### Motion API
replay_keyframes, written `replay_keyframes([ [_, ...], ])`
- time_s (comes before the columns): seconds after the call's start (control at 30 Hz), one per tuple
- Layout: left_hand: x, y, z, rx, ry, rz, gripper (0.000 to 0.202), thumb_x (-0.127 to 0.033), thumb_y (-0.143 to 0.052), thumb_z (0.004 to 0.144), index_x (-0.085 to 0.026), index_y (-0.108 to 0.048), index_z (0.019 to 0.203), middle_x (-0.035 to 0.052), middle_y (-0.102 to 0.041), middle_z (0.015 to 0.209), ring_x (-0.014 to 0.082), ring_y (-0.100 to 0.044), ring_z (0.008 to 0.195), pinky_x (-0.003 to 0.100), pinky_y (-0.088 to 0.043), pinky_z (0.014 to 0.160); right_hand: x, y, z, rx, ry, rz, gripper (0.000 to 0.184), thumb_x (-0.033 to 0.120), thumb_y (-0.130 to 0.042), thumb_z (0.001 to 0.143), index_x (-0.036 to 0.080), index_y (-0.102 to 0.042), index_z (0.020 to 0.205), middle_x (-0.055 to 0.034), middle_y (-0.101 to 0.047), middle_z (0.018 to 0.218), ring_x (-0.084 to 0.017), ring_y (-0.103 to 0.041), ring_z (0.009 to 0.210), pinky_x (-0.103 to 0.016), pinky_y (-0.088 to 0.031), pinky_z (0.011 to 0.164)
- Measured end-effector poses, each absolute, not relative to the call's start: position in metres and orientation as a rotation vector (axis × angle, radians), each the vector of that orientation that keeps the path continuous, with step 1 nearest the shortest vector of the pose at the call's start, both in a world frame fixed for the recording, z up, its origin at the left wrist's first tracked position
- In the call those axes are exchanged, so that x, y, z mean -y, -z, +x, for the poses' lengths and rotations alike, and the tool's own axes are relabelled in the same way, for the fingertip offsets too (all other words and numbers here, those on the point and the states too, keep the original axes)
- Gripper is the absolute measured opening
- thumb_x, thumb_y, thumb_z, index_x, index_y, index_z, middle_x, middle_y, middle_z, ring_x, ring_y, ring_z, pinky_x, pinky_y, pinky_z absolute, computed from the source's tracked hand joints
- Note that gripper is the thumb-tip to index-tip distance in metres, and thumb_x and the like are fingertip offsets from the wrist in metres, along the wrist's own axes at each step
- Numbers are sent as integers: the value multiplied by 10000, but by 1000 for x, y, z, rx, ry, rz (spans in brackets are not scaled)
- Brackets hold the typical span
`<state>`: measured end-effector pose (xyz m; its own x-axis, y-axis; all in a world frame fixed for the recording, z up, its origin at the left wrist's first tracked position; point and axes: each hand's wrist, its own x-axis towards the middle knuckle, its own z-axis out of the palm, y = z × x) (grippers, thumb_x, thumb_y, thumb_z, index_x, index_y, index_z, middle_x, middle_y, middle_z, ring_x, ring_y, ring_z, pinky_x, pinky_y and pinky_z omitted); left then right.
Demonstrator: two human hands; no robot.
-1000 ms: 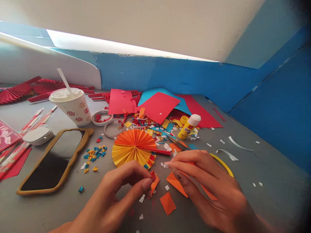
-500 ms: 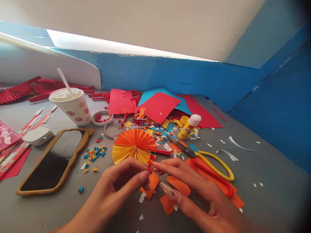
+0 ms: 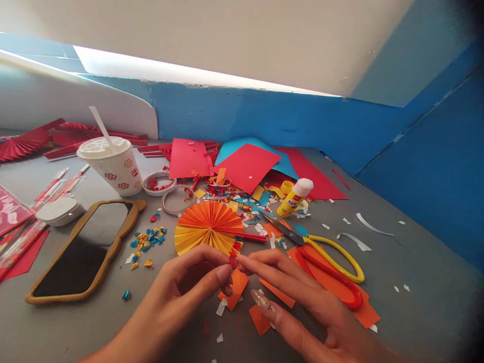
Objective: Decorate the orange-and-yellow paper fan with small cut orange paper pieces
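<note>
a view looking down at a grey bench [image 3: 416, 262] cluttered with paper craft supplies, set against a blue wall. near the front edge, at the middle, two bare hands meet over a small red paper piece [image 3: 233, 260]. the left hand [image 3: 189, 287] pinches it between thumb and forefinger, closed tightly on it just above the surface. the right hand [image 3: 302, 297] lies flatter, its forefinger tip touching the same piece from the other side, while its thumb is spread well apart below and grips nothing. under the fingertips lie orange paper scraps [image 3: 236, 287]. just behind the hands, an orange and yellow paper fan [image 3: 206, 227] lies flat and opened into a round. to the right of it are scissors [image 3: 325, 252] with yellow and red handles, resting on orange paper, blades pointing toward the back. behind them a yellow glue stick [image 3: 295, 197] lies tilted among tiny bits of coloured paper. toward the left edge are a tan-framed mirror [image 3: 81, 252] and, behind it, a lidded cup [image 3: 113, 166] with a straw. red paper sheets [image 3: 247, 166] lie at the back edge.
</note>
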<state>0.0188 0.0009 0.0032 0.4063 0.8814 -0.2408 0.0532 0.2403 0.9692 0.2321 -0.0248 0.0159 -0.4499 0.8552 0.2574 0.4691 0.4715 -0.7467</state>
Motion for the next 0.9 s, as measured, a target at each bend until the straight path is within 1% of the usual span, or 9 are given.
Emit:
replay_keyframes([
  [0.1,-1,-3,19,-1023,-702,1183,173,-392,-601,901,-231,-663,908,-30,-657,798,113,-599,780,166,-451,680,22,-17,233,2181,-676,-1064,548,85,-482,898,360,-478,1372,-26,-616,1270,-219,-582,1200,-288,-596,865],
  [0.2,0,-4,19,-1027,-679,1175,186,-413,-590,903,-238,-650,911,-33,-646,795,113,-599,770,169,-458,670,20,-10,235,2291,-545,-1058,584,38,-471,862,303,-480,1382,-56,-619,1253,-224,-583,1185,-332,-558,941],
  [0.3,1,-4,18,-1009,-667,1227,188,-408,-559,923,-239,-639,929,-31,-637,820,119,-602,789,178,-468,688,19,-4,240,2350,-461,-1013,579,20,-448,848,254,-481,1377,-80,-580,1285,-216,-547,1217,-357,-503,1013],
  [0.37,1,-5,18,-979,-673,1333,181,-382,-537,938,-232,-636,927,-24,-638,840,126,-603,813,189,-471,725,20,-3,243,2287,-478,-1042,560,37,-435,879,268,-443,1389,-68,-545,1316,-193,-513,1251,-332,-489,1028],
  [0.43,0,-5,17,-943,-682,1497,173,-342,-520,950,-219,-632,901,-16,-639,836,126,-600,808,193,-466,733,19,-4,245,2208,-537,-1107,508,99,-461,921,304,-426,1385,-43,-534,1317,-174,-485,1273,-305,-479,1037],
  [0.53,-1,-3,15,-872,-653,1751,152,-238,-484,963,-208,-626,917,-1,-631,848,123,-597,785,193,-456,709,16,-10,243,2191,-665,-1078,427,133,-514,930,318,-509,1315,-30,-584,1228,-167,-534,1205,-280,-506,995],
  [0.63,-1,-1,13,-802,-590,1918,188,-142,-444,956,-207,-613,1009,26,-617,926,133,-606,820,206,-464,729,12,-17,240,2233,-709,-961,369,60,-513,907,234,-616,1215,-63,-647,1079,-169,-617,1026,-272,-561,878],
  [0.73,-2,0,12,-809,-562,1991,213,-119,-429,954,-215,-596,1046,36,-614,964,141,-612,841,215,-470,736,11,-22,239,2252,-621,-901,318,28,-526,882,157,-666,1137,-85,-680,983,-181,-629,941,-301,-563,844],
  [0.9,-2,-1,11,-889,-563,2057,175,-143,-440,961,-220,-586,1019,20,-632,940,135,-618,841,211,-462,741,12,-23,238,2273,-530,-902,269,26,-551,854,159,-704,1032,-66,-696,920,-174,-627,904,-293,-549,815],
])
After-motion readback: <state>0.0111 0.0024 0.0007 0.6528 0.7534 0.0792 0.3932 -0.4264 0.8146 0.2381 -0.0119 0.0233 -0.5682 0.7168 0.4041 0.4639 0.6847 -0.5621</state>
